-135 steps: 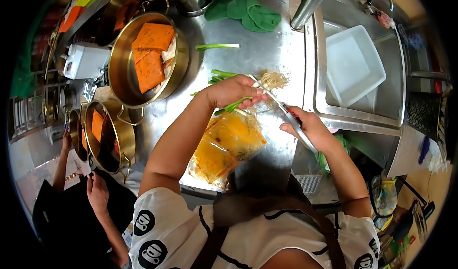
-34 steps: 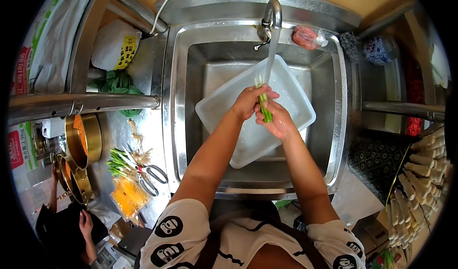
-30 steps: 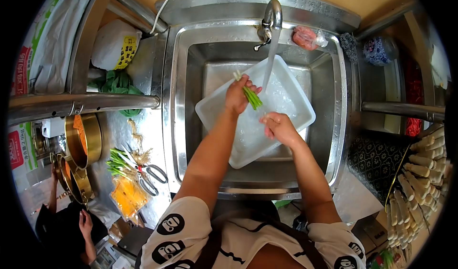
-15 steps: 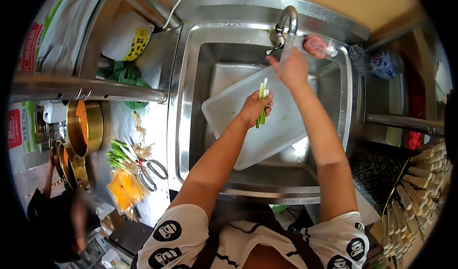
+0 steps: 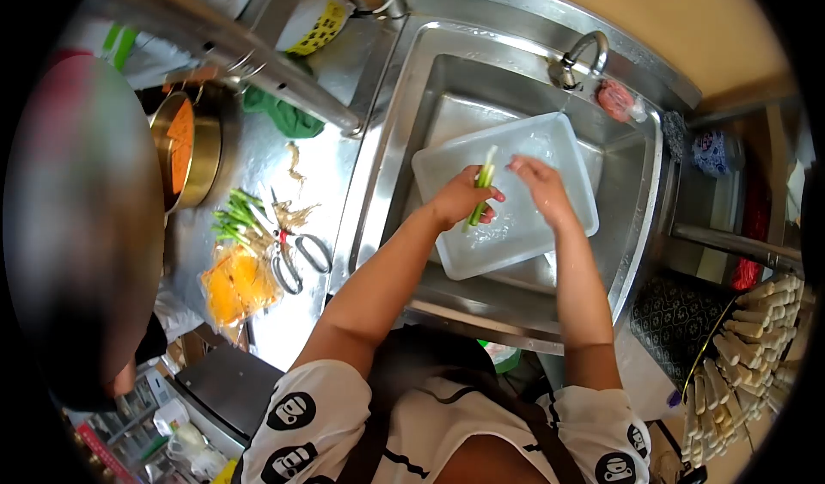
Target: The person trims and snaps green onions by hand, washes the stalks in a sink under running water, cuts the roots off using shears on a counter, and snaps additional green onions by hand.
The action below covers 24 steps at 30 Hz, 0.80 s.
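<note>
Our left hand [image 5: 464, 199] grips the green onions [image 5: 483, 190] over the white tub [image 5: 516, 231] in the sink [image 5: 460, 110]; our right hand [image 5: 540, 183], just right of them, is loosely open. We judge this a rinsing step; the next move calls for a firm hold.

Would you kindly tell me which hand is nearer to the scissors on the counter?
Left. The left hand, gripping spring onions, is over the white tray, right of the scissors; the right hand is farther right.
</note>
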Tool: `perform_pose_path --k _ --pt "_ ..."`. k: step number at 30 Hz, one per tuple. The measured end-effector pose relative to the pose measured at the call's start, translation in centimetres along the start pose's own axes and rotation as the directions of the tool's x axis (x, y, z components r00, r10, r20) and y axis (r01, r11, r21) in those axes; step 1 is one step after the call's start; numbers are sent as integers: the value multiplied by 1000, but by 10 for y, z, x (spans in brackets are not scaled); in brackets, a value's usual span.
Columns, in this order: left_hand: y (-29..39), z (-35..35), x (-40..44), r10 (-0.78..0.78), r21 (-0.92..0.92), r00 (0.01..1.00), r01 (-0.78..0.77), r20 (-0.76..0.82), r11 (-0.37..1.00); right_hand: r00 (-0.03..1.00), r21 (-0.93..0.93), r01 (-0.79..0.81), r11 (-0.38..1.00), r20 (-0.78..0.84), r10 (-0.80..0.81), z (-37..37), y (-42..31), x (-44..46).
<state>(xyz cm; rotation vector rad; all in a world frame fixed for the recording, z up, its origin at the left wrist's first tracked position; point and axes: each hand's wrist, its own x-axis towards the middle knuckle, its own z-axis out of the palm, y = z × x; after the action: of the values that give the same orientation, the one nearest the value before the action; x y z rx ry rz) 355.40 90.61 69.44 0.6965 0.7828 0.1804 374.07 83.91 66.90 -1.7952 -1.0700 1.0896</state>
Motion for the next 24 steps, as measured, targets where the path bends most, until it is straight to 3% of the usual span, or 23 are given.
perform_pose_path --k 1,2,3,4,5,6,7,8,9,10,12,16,17,19,21,23,24 --pt "1 0 -9 20 146 999 -16 -28 989 985 174 -101 980 154 74 13 -16 -16" --pt "5 -2 -18 50 296 997 -29 -61 955 983 176 -87 980 177 55 20 -20 -27" --pt "17 1 -33 39 564 987 55 -153 824 989 222 -107 969 128 80 31 -26 -30" --pt "-17 -27 -19 459 864 886 -278 63 420 989 269 -127 955 113 100 49 -32 -32" --pt "-2 -23 -38 419 914 887 -317 191 253 985 341 -147 929 137 105 59 -33 -34" --pt "14 -25 -48 309 911 901 -371 304 183 979 407 -177 896 164 119 74 -39 -37" --pt "-11 -38 -36 454 769 853 -466 259 437 980 543 -168 823 185 78 86 -67 -47" --pt "-7 -31 -50 405 817 906 -325 125 476 981 659 -170 733 182 63 89 -88 -57" --pt "2 -20 -64 350 840 937 -200 13 505 978 649 -168 742 204 43 97 -90 -60" --pt "4 -27 -74 385 842 923 -209 2 498 990 564 -111 818 133 42 109 -93 -55" --pt "6 -35 -102 502 665 864 -363 -20 652 998 464 -45 885 66 16 128 -116 -53" --pt "16 -76 -172 461 734 888 -314 1 602 989 352 44 935 118 -91 178 -137 -68" --pt "23 -85 -202 378 559 913 -234 -154 795 989 309 52 950 119 -93 192 -158 -79" --pt "28 -122 -266 366 478 917 -254 -157 841 984 261 37 965 160 -81 216 -185 -102" --pt "30 -157 -331 454 610 849 -213 -271 763 980 202 117 972 134 -146 242 -191 -107" --pt "18 -208 -386 444 483 805 -230 -394 845 973 127 186 974 118 -201 268 -190 -117" --pt "13 -235 -409 500 590 729 -165 -467 791 973 116 186 976 116 -200 276 -187 -122"
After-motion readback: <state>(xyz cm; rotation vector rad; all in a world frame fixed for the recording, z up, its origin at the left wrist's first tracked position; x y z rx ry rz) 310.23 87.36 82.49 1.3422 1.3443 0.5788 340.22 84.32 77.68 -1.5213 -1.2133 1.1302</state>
